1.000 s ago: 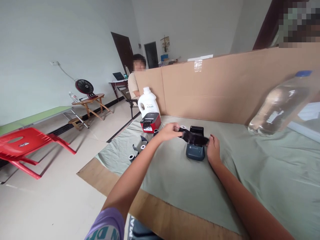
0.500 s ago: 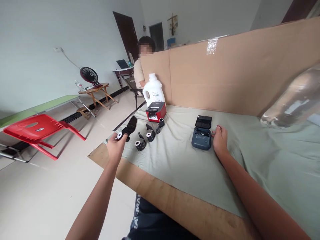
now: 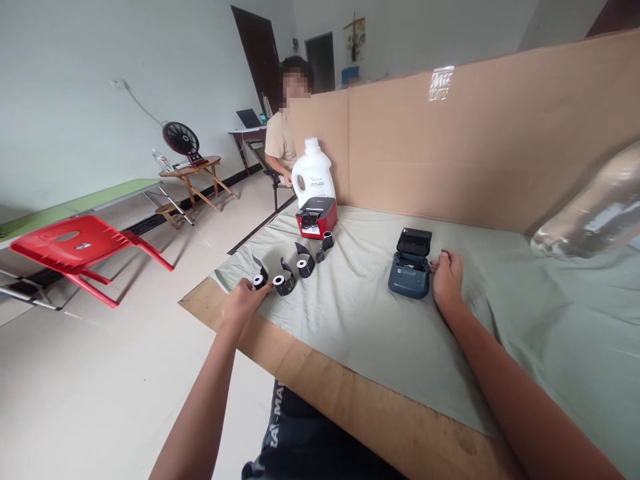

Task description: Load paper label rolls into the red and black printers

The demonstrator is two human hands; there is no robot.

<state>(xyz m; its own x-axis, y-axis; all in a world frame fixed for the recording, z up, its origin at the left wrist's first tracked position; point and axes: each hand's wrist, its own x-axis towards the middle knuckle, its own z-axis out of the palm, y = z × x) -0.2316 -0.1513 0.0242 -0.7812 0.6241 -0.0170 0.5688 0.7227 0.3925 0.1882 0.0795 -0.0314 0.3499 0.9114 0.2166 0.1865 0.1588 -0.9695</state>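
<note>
Near the front left edge of the cloth, my left hand [image 3: 243,301] has its thumb and fingers around a small black label roll [image 3: 259,282] with a white core and a loose raised tail. Close to its thumb stands a second black roll [image 3: 284,285], with a third roll [image 3: 305,268] behind it. My right hand [image 3: 449,275] is curled at the right side of a dark blue label printer [image 3: 409,283], fingertips at its edge. The printer's black lid [image 3: 415,242] stands raised. What the right fingers hold, if anything, is hidden.
A red and black printer [image 3: 320,219] stands at the back left before a white jug [image 3: 314,175]. Small black pieces [image 3: 326,241] lie near it. A cardboard wall [image 3: 425,147] borders the table; a wrapped bundle [image 3: 590,213] leans at right. A person [image 3: 281,143] sits beyond.
My left hand has lowered the black roll from above the cloth to the row of rolls and turned it upright. My right hand stays by the blue printer. The view has shifted slightly.
</note>
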